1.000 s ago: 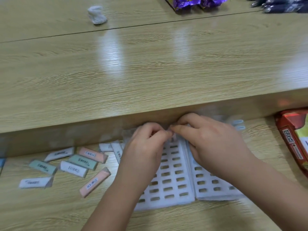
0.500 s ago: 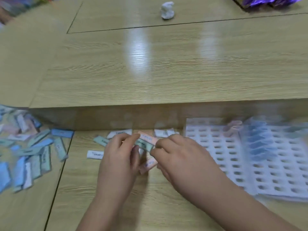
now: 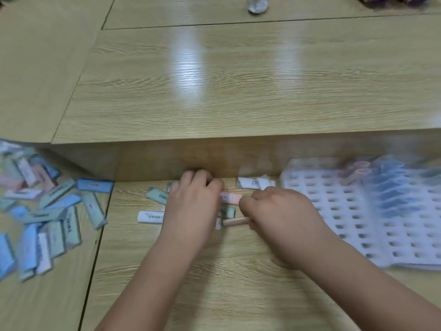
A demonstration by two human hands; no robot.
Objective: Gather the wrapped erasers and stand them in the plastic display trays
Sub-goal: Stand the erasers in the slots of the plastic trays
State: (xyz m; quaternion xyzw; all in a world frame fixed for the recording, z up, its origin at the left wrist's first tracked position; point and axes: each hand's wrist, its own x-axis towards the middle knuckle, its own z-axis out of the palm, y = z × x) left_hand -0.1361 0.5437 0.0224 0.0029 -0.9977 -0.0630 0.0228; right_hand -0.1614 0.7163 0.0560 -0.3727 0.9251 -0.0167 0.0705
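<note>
Several wrapped erasers lie loose on the lower wooden desk. My left hand (image 3: 193, 204) is curled over a small cluster of them, its fingers at the left end of a pink eraser (image 3: 230, 198). My right hand (image 3: 281, 218) pinches the right end of that same eraser, and a second pink eraser (image 3: 236, 221) sticks out from under it. A green eraser (image 3: 157, 195) and a white eraser (image 3: 150, 216) lie just left of my left hand. The white slotted display trays (image 3: 334, 211) lie to the right, with blue erasers (image 3: 391, 192) standing in them, blurred.
A big pile of blue, green, pink and white erasers (image 3: 47, 211) covers the desk at the left. Two white erasers (image 3: 253, 182) lie by the tray's near corner. A raised wooden shelf (image 3: 238, 91) runs behind my hands, with a crumpled white scrap (image 3: 257, 5) far back.
My view has swung left from the trays to the loose erasers. Both hands left the tray, came over the small cluster, and now hold a pink eraser between them.
</note>
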